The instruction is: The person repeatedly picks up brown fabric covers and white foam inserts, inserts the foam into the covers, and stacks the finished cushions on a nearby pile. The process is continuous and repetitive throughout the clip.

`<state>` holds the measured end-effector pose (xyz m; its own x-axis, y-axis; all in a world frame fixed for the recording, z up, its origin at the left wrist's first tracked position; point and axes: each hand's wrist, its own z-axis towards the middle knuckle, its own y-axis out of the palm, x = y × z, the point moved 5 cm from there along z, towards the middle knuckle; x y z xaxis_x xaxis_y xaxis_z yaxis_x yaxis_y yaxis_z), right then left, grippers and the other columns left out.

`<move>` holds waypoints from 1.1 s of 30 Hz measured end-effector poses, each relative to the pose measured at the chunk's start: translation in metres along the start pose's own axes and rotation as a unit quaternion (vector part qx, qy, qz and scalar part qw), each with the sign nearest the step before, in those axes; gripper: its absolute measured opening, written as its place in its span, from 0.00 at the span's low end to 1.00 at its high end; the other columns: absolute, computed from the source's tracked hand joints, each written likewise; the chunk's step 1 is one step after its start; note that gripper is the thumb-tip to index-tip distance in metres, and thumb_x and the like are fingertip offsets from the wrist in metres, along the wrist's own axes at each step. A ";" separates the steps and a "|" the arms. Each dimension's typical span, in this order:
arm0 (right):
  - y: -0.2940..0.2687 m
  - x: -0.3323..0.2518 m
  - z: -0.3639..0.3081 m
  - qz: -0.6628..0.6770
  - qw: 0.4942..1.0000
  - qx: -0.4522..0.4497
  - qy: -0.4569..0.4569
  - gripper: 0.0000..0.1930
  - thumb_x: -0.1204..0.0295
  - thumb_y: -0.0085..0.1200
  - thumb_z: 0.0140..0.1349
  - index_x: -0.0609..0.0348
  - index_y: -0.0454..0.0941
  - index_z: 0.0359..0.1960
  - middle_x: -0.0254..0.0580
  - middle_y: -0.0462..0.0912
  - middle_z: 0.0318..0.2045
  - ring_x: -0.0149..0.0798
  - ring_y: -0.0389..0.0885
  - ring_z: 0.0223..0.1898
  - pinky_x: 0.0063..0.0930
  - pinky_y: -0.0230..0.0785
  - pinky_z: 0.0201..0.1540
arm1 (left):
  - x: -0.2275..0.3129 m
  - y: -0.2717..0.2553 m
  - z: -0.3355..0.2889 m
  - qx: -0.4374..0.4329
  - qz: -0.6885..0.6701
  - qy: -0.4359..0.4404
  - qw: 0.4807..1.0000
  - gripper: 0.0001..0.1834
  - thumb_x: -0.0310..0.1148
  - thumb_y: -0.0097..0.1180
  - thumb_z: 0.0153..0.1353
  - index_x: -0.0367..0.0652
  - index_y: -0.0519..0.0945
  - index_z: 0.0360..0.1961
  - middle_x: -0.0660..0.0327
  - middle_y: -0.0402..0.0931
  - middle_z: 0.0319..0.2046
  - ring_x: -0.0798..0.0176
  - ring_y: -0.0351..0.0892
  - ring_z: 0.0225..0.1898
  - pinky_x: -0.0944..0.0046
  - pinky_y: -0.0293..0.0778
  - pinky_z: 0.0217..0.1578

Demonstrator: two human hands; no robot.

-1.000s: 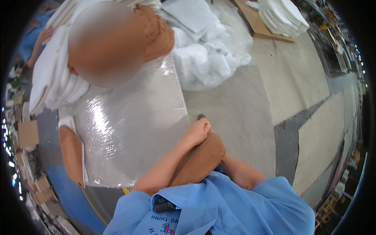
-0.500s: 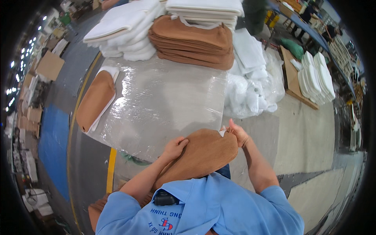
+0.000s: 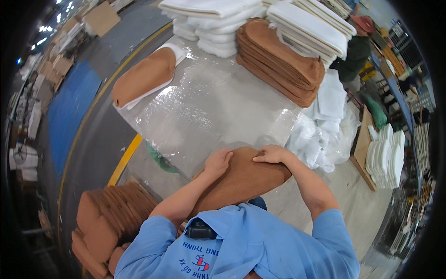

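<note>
A brown fabric cushion cover (image 3: 246,174) with a rounded end is held in front of my body, at the near edge of the plastic-wrapped table (image 3: 195,107). My left hand (image 3: 217,162) grips its far left edge, thumb on top and fingers hidden beneath. Closed on the far right edge is my right hand (image 3: 274,154), its thumb resting on the brown face. The cover's lower end disappears behind my left forearm and shirt. Another brown cover (image 3: 146,76) lies on a white pad at the table's left side.
White pads (image 3: 213,23) are stacked at the back, beside a pile of brown covers (image 3: 278,60). Clear plastic bags with white stuff (image 3: 320,139) sit to the right. More brown pieces (image 3: 111,214) stand stacked at my lower left. A person in a red cap (image 3: 362,23) is beyond the table.
My right hand has moved from the cover's right end to its far edge, and the white tab there is out of sight. The view has turned, showing more of the lower-left stack.
</note>
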<state>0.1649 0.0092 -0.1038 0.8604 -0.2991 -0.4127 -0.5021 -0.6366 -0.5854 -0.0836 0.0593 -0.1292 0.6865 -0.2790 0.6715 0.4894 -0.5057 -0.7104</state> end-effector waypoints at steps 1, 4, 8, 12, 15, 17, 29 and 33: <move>0.000 -0.007 0.003 -0.033 0.999 0.001 -0.005 0.37 0.40 0.65 0.62 0.62 0.83 0.57 0.60 0.86 0.54 0.57 0.83 0.58 0.44 0.75 0.60 | -0.003 0.000 -0.004 0.003 -0.014 -0.016 1.000 0.19 0.47 0.51 0.76 0.41 0.82 0.45 0.43 0.85 0.43 0.35 0.82 0.48 0.41 0.76 0.47; -0.006 -0.028 0.007 -0.053 0.995 0.004 -0.086 0.29 0.50 0.68 0.61 0.61 0.84 0.55 0.60 0.86 0.51 0.59 0.84 0.55 0.47 0.76 0.58 | -0.013 -0.002 -0.017 -0.015 -0.049 -0.063 0.997 0.22 0.51 0.57 0.73 0.40 0.83 0.46 0.45 0.85 0.39 0.40 0.84 0.44 0.46 0.77 0.45; -0.009 -0.043 0.010 -0.114 0.989 0.050 -0.077 0.17 0.59 0.67 0.62 0.55 0.87 0.48 0.49 0.90 0.46 0.56 0.87 0.51 0.47 0.77 0.55 | -0.046 -0.032 -0.038 -0.161 -0.046 -0.110 0.980 0.26 0.55 0.66 0.65 0.40 0.87 0.46 0.50 0.87 0.36 0.54 0.85 0.39 0.53 0.78 0.42; -0.018 -0.054 0.014 -0.112 0.989 0.014 -0.097 0.14 0.61 0.61 0.66 0.57 0.86 0.46 0.49 0.90 0.45 0.54 0.87 0.49 0.47 0.77 0.53 | -0.080 -0.041 -0.061 -0.215 -0.093 -0.181 0.955 0.25 0.53 0.67 0.65 0.40 0.89 0.48 0.51 0.88 0.38 0.55 0.85 0.39 0.55 0.78 0.43; -0.023 -0.056 0.025 -0.013 0.999 -0.038 -0.024 0.16 0.60 0.56 0.71 0.60 0.85 0.47 0.52 0.89 0.47 0.54 0.86 0.50 0.47 0.77 0.53 | -0.088 -0.040 -0.058 -0.168 -0.130 -0.174 0.962 0.30 0.56 0.65 0.65 0.37 0.87 0.52 0.47 0.88 0.43 0.48 0.86 0.45 0.52 0.79 0.48; -0.009 -0.053 0.035 0.053 0.998 -0.031 0.020 0.18 0.60 0.53 0.73 0.62 0.85 0.48 0.54 0.89 0.47 0.55 0.86 0.51 0.47 0.76 0.54 | -0.084 -0.032 -0.057 -0.152 -0.108 -0.159 0.970 0.31 0.57 0.63 0.66 0.37 0.87 0.53 0.45 0.88 0.47 0.44 0.87 0.48 0.51 0.79 0.50; 0.041 -0.049 0.066 0.001 0.981 0.191 0.045 0.20 0.57 0.45 0.78 0.64 0.80 0.42 0.66 0.84 0.44 0.68 0.81 0.51 0.58 0.72 0.51 | -0.036 -0.007 -0.028 0.009 0.041 -0.214 0.976 0.24 0.49 0.44 0.79 0.41 0.84 0.43 0.41 0.86 0.38 0.33 0.85 0.43 0.39 0.79 0.45; 0.032 -0.057 0.078 0.019 0.975 0.220 0.034 0.21 0.56 0.43 0.80 0.61 0.77 0.40 0.63 0.85 0.36 0.69 0.83 0.44 0.61 0.72 0.47 | -0.053 -0.006 -0.010 0.065 0.057 -0.201 0.976 0.23 0.49 0.44 0.79 0.42 0.81 0.37 0.45 0.86 0.33 0.35 0.85 0.37 0.37 0.78 0.40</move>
<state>0.0927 0.0615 -0.1536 0.8368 -0.3728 -0.4009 -0.5095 -0.2622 -0.8196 -0.1282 0.0689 -0.1589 0.8832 0.0289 0.4680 0.4437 -0.3743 -0.8143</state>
